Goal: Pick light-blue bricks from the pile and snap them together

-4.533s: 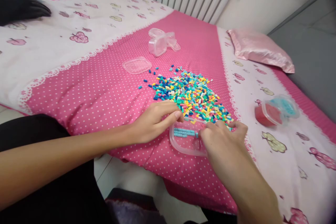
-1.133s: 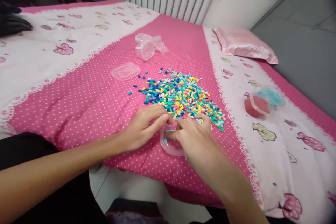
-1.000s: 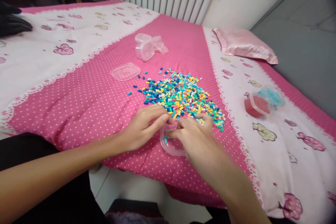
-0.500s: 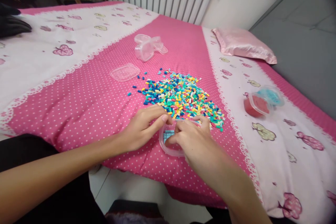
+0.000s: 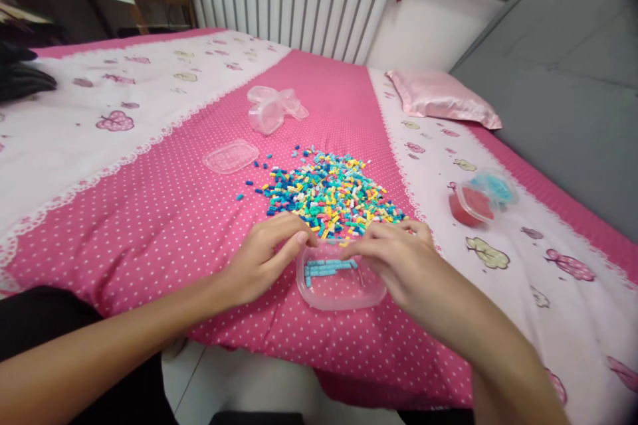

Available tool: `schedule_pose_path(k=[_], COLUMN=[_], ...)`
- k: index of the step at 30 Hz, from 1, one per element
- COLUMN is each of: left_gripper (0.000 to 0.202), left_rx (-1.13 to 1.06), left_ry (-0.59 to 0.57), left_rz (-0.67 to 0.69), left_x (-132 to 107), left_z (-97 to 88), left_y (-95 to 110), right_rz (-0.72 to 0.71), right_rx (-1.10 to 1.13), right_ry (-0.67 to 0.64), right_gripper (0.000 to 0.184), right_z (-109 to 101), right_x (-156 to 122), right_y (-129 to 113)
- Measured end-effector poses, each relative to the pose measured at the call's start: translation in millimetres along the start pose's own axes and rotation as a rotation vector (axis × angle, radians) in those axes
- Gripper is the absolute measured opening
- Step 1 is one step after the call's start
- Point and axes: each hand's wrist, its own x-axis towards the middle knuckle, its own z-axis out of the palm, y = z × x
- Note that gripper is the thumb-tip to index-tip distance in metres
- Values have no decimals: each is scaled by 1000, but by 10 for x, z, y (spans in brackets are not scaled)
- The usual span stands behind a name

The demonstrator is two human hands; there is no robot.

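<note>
A clear plastic container (image 5: 341, 303) stands on the pink dotted bedding, close to the bed's front edge. Several light-blue bricks (image 5: 326, 268) are lined up in rows inside it. My left hand (image 5: 272, 255) is closed at the container's upper left rim, thumb and fingers together on it. Over the right side of the container is my right hand (image 5: 401, 252), its fingers apart; part of the rim is hidden beneath it. A heap of small coloured bricks (image 5: 329, 192) spreads just beyond both hands, and its near edge meets the right fingers.
A clear lid (image 5: 230, 157) lies left of the heap, with clear containers (image 5: 272, 109) behind it. To the right are a container of red bricks (image 5: 471, 206) and one of blue bricks (image 5: 498, 187). A pink pillow (image 5: 443, 99) rests by the grey headboard (image 5: 548, 73).
My right hand has lifted out of the container and moved right, uncovering the blue rows. The left hand remains at the rim. The camera view has tilted up somewhat.
</note>
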Motion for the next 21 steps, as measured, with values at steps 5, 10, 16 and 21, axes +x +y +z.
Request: schedule_pose_path(k=[5,10,16,21], left_gripper=[50,92,105,92], left_rx=[-19,27,56,40], left_ry=[-50,-83,-93,-56], left_rz=[59,30,52,-40], left_x=[-23,-149,-193,-217], left_z=[-51,58,270,400], left_y=[-106,-161,-137,-156], right_rz=[170,288,289,216], right_rx=[25,23,25,-5], right_ry=[226,349,359,327], right_gripper=[32,31,32,29], right_z=[-83,187,359,484], right_x=[-15,-134,-159,-37], right_y=[423,819,1008,773])
